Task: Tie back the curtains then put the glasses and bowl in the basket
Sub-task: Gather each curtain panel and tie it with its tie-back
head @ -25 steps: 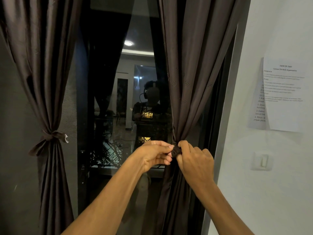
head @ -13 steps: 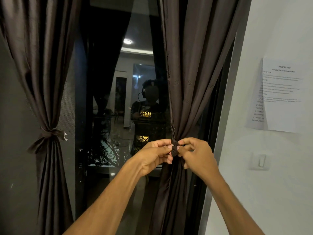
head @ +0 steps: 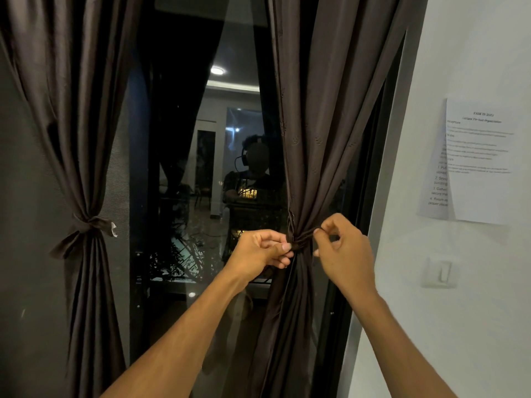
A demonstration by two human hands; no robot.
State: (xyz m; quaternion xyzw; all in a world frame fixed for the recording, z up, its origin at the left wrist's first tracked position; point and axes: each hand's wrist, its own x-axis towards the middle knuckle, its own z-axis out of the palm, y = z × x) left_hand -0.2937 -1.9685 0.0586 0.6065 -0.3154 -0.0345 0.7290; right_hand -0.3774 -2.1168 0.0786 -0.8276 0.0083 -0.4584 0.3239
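**Knotting the right-hand tieback**

The left hand (head: 258, 251) and right hand (head: 342, 254) each pinched an end of the dark brown fabric tie band (head: 301, 239) and drew the ends apart, probably to tighten the knot. The band cinched the dark brown satin right curtain (head: 324, 139) at mid-height beside the white wall (head: 474, 311), with folds fanning above and below. Farther left, the matching left curtain (head: 71, 110) hung already tied.

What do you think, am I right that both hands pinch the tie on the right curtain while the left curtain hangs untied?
No. In the head view the left curtain is tied; left hand and right hand do pinch the tie on the right curtain.
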